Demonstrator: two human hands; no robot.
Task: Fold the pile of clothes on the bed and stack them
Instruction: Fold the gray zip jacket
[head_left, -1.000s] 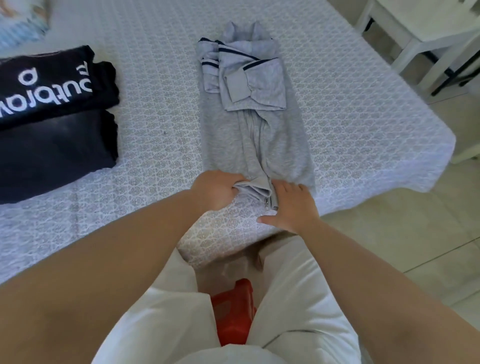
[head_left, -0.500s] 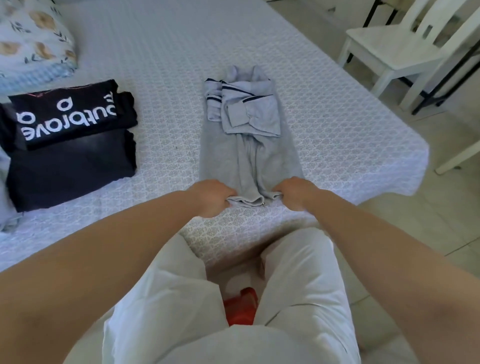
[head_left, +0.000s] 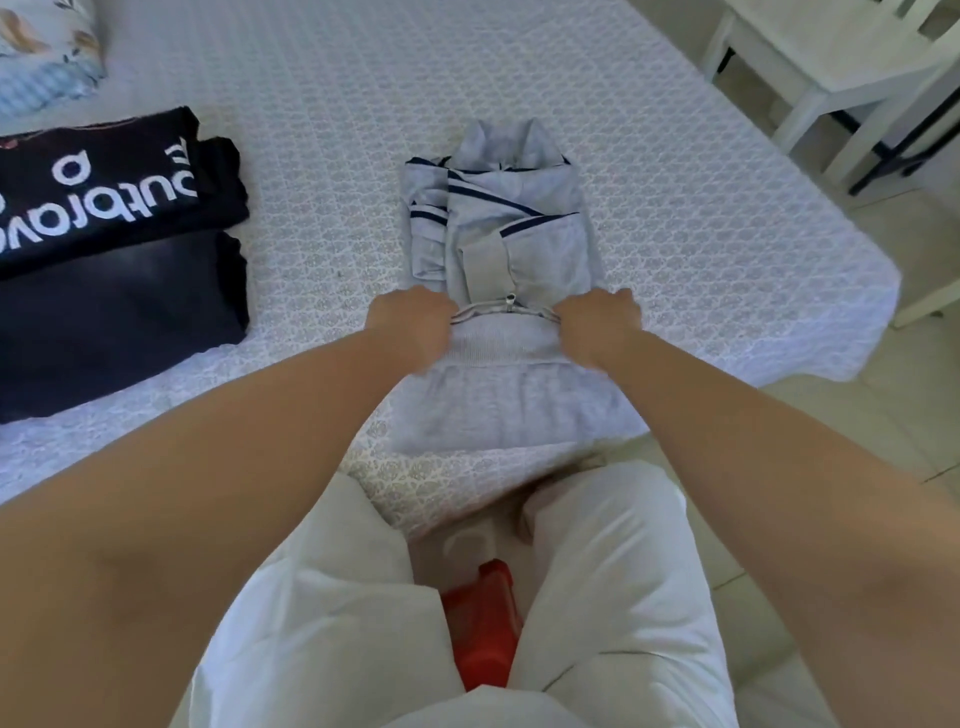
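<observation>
Folded black clothes (head_left: 109, 260) sit stacked at the bed's (head_left: 701, 249) left; mid-bed lies the grey jacket (head_left: 511, 244), its ribbed hem gripped by the left hand (head_left: 413, 327) and right hand (head_left: 597, 325), both curled over its folded upper half

bare forearms (head_left: 249, 467), white trousers (head_left: 613, 571)
</observation>
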